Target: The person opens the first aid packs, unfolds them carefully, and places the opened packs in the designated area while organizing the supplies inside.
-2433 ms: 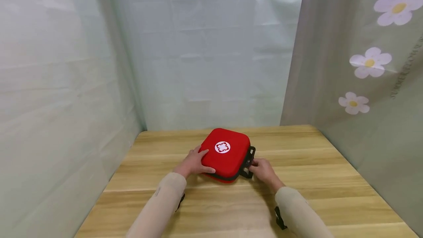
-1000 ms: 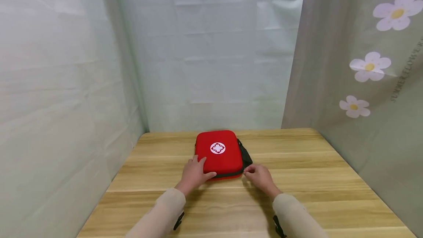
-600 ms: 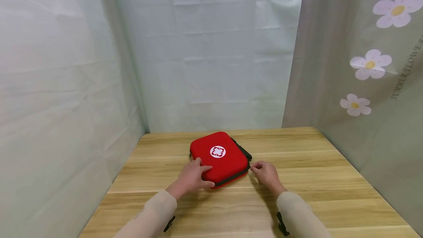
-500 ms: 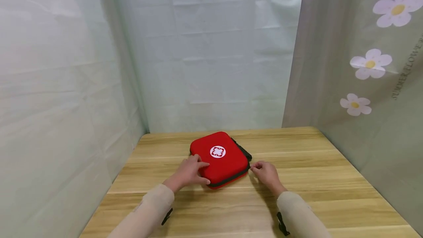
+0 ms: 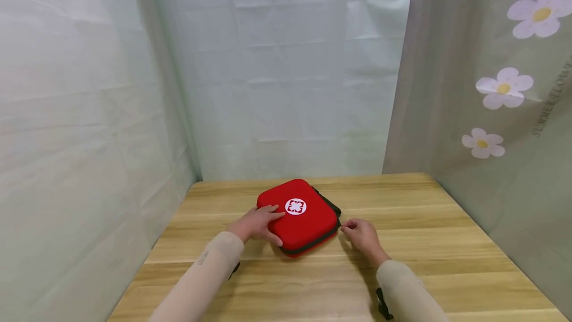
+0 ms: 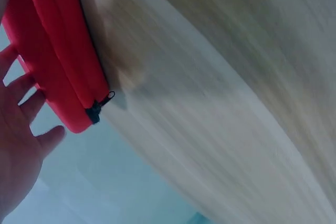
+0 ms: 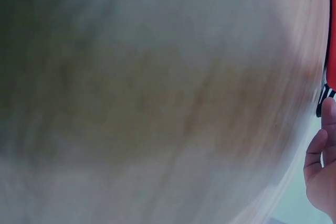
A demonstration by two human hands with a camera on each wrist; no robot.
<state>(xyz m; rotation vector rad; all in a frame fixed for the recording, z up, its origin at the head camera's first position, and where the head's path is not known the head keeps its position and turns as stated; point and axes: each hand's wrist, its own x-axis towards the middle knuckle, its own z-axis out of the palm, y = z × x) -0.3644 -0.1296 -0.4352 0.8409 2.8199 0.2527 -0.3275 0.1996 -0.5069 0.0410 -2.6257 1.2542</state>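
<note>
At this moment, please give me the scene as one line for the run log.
left hand: fingers spread on case | right hand: pinches at case's right corner, exact part unclear | case: on table, lid down

Soft light fills the head view, with faint shadows on the table [image 5: 429, 242] beside 2 sleeves [image 5: 196, 282]. The 2 wrist views look dimmer and blurred, the table's edge bowed by distortion.

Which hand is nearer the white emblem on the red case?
Left. The left hand rests on the left side of the red case, fingers just short of the white emblem. The right hand is farther off, at the case's right corner.
</note>
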